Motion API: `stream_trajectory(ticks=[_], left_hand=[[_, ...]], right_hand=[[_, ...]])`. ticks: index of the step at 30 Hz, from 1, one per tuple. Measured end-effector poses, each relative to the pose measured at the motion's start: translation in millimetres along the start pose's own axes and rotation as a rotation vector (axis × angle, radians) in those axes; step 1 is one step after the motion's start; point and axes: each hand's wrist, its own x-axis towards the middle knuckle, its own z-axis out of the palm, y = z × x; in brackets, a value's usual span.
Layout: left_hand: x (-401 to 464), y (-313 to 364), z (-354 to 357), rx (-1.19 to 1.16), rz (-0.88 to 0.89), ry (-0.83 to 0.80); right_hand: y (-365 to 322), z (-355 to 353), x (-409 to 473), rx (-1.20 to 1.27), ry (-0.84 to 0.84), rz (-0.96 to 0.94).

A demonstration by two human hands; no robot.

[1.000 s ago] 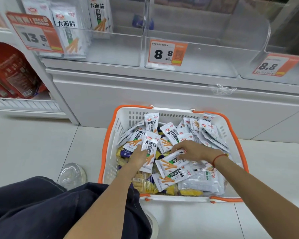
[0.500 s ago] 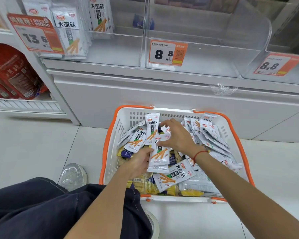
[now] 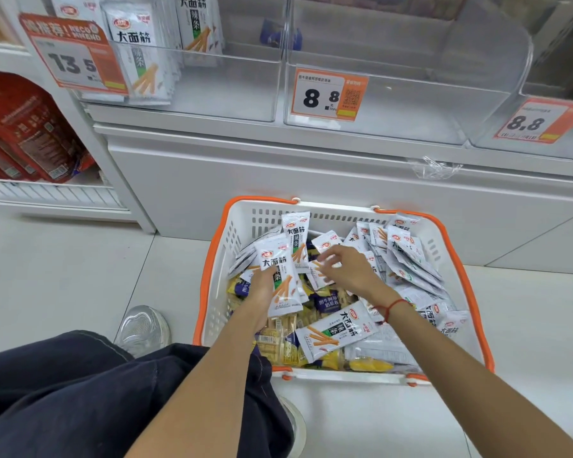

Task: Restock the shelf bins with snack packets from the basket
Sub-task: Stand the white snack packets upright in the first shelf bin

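A white basket [image 3: 232,259] with orange rim sits on the floor, full of white snack packets, with yellow and purple packets underneath. My left hand [image 3: 262,285] grips a small stack of white packets [image 3: 280,279] held upright over the basket's left side. My right hand [image 3: 344,269] reaches into the middle of the basket, fingers spread and curling onto another white packet [image 3: 325,249]. Above, the clear left shelf bin [image 3: 212,90] holds several matching white packets [image 3: 139,54]. The middle bin [image 3: 411,104] has the 8.8 tag.
A white cabinet front [image 3: 278,180] stands behind the basket. Red packages [image 3: 24,127] fill a wire shelf at left. My dark trouser leg [image 3: 80,391] and shoe [image 3: 143,328] are beside the basket. A third bin [image 3: 569,150] is at right.
My left hand has lifted its packets up and forward. My right hand moved from the basket's front to its middle and now closes on another white packet.
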Motion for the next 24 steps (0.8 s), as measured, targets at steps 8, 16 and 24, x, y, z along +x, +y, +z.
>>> stream_trajectory(ticks=[8,16,24], left_hand=[[-6.7,-2.0,-4.3,-0.122,0.021,0.026],[-4.5,-0.6,-4.7,0.006,0.189,0.055],[-11.3,3.4,11.9,0.304,0.151,-0.169]], right_hand=[[30.4,11.1,-24.4,-1.000,-0.470,-0.080],[3.2,-34.8,-9.5,-0.679,-0.451,-0.122],[-42.1,-31.0,-0.9,-0.647,-0.418,-0.252]])
